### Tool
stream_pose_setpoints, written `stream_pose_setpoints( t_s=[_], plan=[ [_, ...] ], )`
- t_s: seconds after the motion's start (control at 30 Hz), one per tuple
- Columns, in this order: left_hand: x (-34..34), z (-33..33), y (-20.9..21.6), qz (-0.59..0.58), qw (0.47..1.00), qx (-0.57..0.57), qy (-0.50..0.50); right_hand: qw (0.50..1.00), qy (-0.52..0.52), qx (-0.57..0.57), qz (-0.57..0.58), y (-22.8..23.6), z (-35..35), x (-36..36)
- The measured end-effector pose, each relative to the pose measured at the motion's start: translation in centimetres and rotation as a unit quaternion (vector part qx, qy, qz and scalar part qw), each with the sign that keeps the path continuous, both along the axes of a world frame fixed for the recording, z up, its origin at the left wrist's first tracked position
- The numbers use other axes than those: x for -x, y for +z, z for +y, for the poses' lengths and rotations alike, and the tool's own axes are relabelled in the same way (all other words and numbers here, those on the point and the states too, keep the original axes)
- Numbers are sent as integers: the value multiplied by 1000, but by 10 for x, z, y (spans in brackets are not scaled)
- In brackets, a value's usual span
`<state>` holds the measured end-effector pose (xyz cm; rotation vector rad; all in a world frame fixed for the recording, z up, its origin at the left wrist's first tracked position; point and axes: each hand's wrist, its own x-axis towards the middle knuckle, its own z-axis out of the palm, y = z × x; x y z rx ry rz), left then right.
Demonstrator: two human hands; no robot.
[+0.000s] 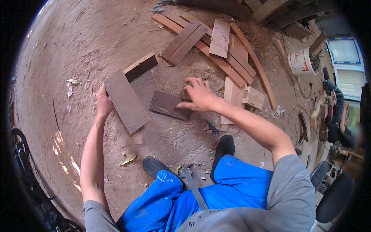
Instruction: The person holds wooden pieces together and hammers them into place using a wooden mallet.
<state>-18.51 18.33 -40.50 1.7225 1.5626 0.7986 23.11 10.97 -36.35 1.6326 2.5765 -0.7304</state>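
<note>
My left hand is closed on the left edge of a brown wooden board, its fingers partly hidden behind it. At the board's far end, a shorter wooden piece stands at an angle to it, forming an L; whether the two are joined I cannot tell. A small dark wooden board lies on the dirt to the right. My right hand hovers at that board's right end with fingers spread and thumb over it; contact is unclear.
Several loose planks lie piled at the far right, beside a wooden block. A white bucket stands farther right. At the right edge another person sits low. A black bicycle-like frame is at lower left.
</note>
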Motion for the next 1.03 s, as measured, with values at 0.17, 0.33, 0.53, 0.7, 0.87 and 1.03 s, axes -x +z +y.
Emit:
stream_pose_setpoints(
  t_s=[0.17, 0.33, 0.53, 0.7, 0.87, 1.03],
  plan=[
    [-2, -2, 5, 17, 999, -46, 4, 963, 67, 34, -257, 19, 28, -87],
    [-2, -3, 3, 5, 1000, -20, 4, 942, 131, 68, -300, 38, 29, -117],
    [-2, 0, -3, -2, 999, -38, 1, 954, 115, -135, -242, 12, 81, -34],
    [-5, -3, 1, 22, 998, -50, 33, 922, 47, -328, -202, -13, 167, -6],
    [-6, -2, 7, 3, 999, -43, 23, 940, 18, -176, -293, -2, 194, 2],
    [7, -1, -4, 35, 999, -14, 10, 928, 122, 54, -347, 12, 198, 29]
  ],
)
